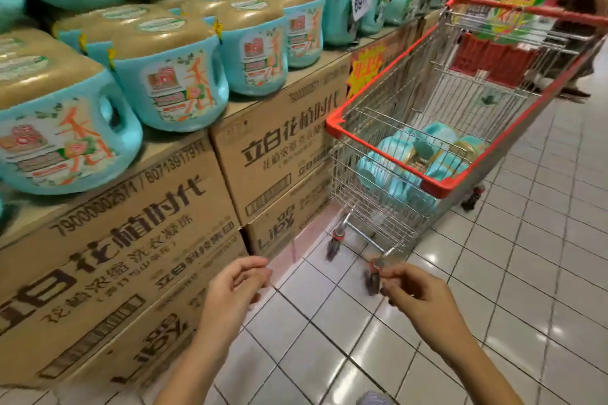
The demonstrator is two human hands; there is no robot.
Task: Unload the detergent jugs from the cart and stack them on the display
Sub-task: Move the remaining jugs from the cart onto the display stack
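Hands: left hand (237,283) and right hand (424,299) are both low, fingers loosely curled, holding nothing.
Cart: just one cart (378,82), ahead of my right hand.
Jugs in cart (414,158): a teal pile at the bottom, well apart from both hands. They overlap, so I can't count them.
Jugs on display (171,82): two tiers on cardboard boxes (263,148), up left of me.

L hand (237,283) & R hand (418,296) bare. L forearm (197,355) & R forearm (460,348) bare to frame edge. Grey rounded bit (373,399) at bottom edge, too blurred to tell.
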